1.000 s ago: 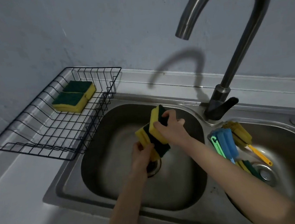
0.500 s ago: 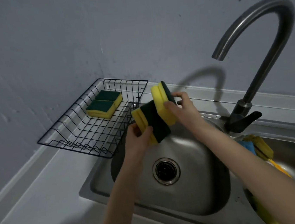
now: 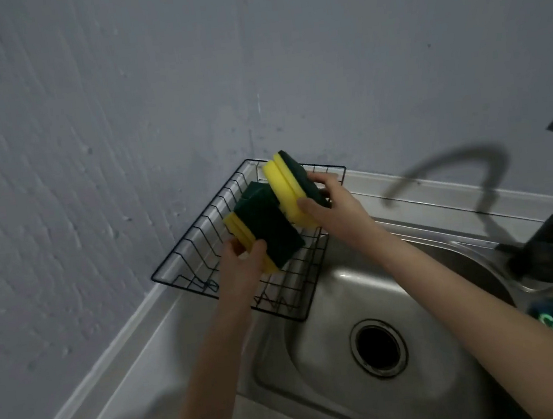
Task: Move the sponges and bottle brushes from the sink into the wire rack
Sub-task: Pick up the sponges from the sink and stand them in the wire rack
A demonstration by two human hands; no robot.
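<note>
Sponges are light and squishy, so edge pinches work: your left hand (image 3: 243, 264) grips one scouring sponge (image 3: 263, 226), right hand (image 3: 328, 203) grips another (image 3: 289, 194), both over the wire rack (image 3: 183, 254).

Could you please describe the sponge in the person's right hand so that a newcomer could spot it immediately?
Start at the black wire rack left of the sink. Two sponges are held above it; the right hand grips the higher sponge by the wall. It shows its yellow face; the left hand's sponge shows dark green.
</note>
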